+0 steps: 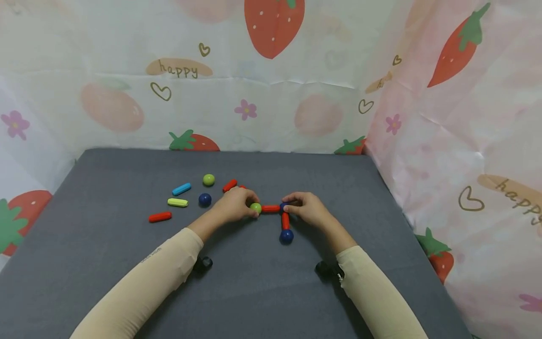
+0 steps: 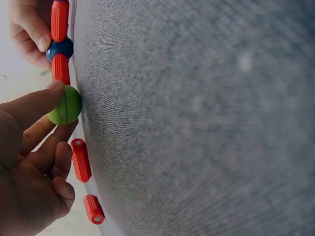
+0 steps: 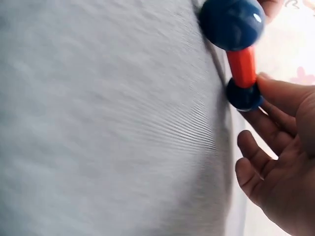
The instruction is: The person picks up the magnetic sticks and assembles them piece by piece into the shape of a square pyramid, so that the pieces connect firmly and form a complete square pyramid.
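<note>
My left hand point(image 1: 235, 204) pinches a green ball point(image 2: 69, 105) between thumb and fingers. A red rod point(image 1: 271, 208) runs from that ball to a dark blue ball point(image 3: 243, 96). My right hand point(image 1: 310, 208) pinches this blue ball with thumb and fingertips. From it a second red rod point(image 1: 285, 221) points toward the near side and ends in another dark blue ball point(image 1: 286, 236). Together the pieces form an L. In the left wrist view, two loose red rods point(image 2: 81, 160) lie just beyond the left hand's fingers.
Left of the hands lie a blue rod point(image 1: 181, 189), a yellow rod point(image 1: 178, 202), a red rod point(image 1: 160, 217), a green ball point(image 1: 209, 180) and a dark blue ball point(image 1: 205, 200). The grey table point(image 1: 262, 292) meets a strawberry-print cloth point(image 1: 271, 127) at its back edge.
</note>
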